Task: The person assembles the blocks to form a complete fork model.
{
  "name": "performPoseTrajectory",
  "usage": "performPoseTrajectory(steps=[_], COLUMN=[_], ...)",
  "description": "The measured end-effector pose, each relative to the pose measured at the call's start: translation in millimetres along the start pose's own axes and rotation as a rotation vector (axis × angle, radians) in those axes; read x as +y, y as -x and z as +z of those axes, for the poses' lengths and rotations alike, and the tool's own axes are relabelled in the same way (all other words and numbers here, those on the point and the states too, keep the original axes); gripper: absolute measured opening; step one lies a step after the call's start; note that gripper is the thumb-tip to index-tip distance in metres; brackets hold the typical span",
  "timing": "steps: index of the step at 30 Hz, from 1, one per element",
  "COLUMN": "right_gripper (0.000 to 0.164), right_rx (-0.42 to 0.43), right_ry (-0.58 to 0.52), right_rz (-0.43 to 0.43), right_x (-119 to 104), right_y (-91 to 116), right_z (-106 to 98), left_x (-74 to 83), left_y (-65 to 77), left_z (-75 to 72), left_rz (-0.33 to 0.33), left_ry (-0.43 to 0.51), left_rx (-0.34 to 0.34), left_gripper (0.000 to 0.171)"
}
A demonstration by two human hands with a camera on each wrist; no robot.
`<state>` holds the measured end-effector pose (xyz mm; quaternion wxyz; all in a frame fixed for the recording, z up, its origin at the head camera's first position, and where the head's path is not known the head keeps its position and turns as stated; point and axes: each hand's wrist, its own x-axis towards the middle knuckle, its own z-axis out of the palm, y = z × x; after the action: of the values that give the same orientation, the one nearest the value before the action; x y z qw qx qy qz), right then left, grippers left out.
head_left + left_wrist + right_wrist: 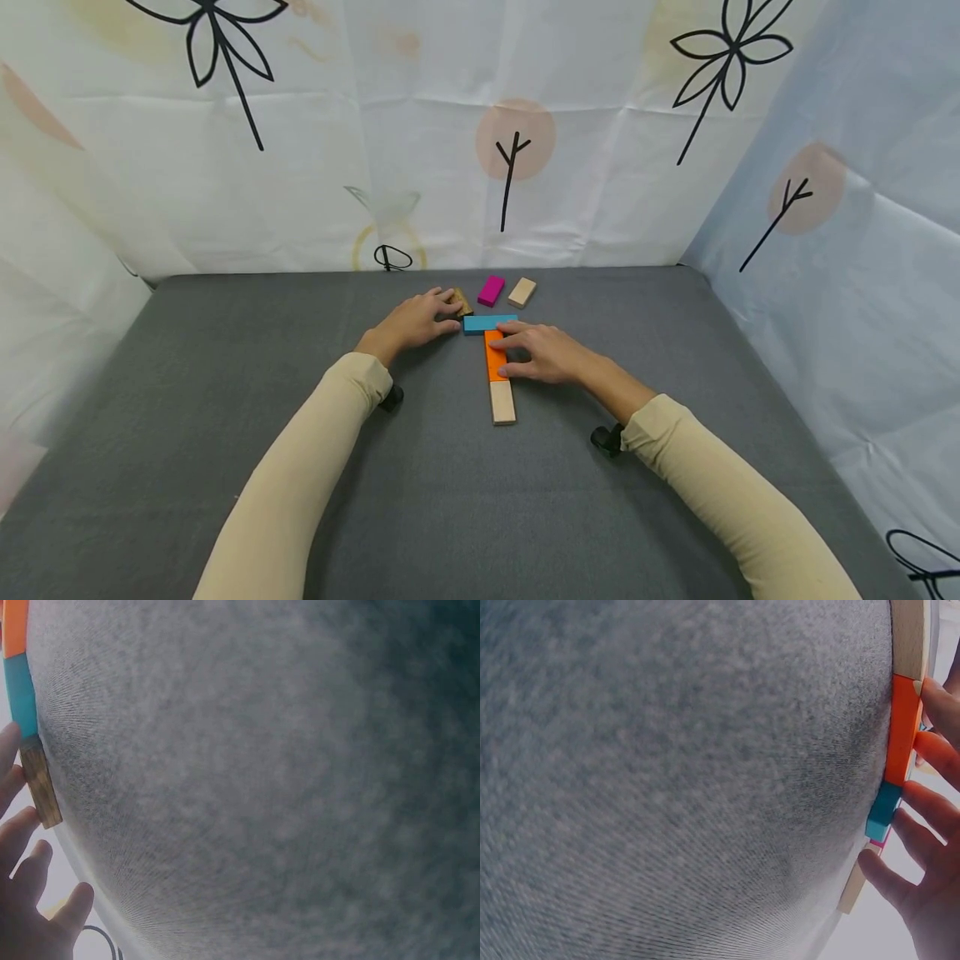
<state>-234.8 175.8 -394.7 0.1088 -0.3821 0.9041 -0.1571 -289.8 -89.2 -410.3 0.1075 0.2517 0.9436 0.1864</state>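
Flat on the grey cloth, a light wooden block [502, 403] and an orange block [494, 357] lie end to end. A blue block [484, 323] sits crosswise at the orange one's far end, forming a T. My left hand [414, 322] has its fingertips at the left side of a dark brown wooden block [464, 302], which slants back from the blue block's left end; the thumb is near that end. Fingers spread, my right hand [550, 353] rests its fingertips over the orange block and the blue block's right part. In the left wrist view the brown block [40, 785] shows its wood grain.
Behind the blue block lie a magenta block [491, 290] and another light wooden block [522, 292], both slanted. The grey table cover [300, 317] ends at a white printed cloth backdrop [420, 150], with another cloth wall [862, 275] on the right.
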Motion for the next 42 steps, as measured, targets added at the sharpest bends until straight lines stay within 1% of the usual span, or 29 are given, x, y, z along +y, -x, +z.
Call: performPoseTrajectory(steps=[13,19,36,42], right_gripper=[0.052,0.052,0.052,0.053], right_rx=[-0.003,-0.001,-0.01,-0.019], right_ry=[0.005,0.005,0.01,0.013], right_rz=[-0.003,-0.009,0.0,0.014], right_x=[-1.1,-1.7,-2.2,-1.8], right_y=[0.4,1.0,0.9,0.7], right_z=[-1.2,-1.8,-1.1,-1.1], left_x=[2.6,2.4,0.3,-0.3], left_y=[1.2,1.2,-1.6,-3.0], left_z=[-0.7,0.2,1.2,1.3], left_rz=[-0.004,0.001,0.011,0.006], left_ry=[0.012,0.017,0.005,0.017], left_rx=[0.004,0.016,0.024,0.024], left_gripper=[0.053,0.051,0.049,0.049])
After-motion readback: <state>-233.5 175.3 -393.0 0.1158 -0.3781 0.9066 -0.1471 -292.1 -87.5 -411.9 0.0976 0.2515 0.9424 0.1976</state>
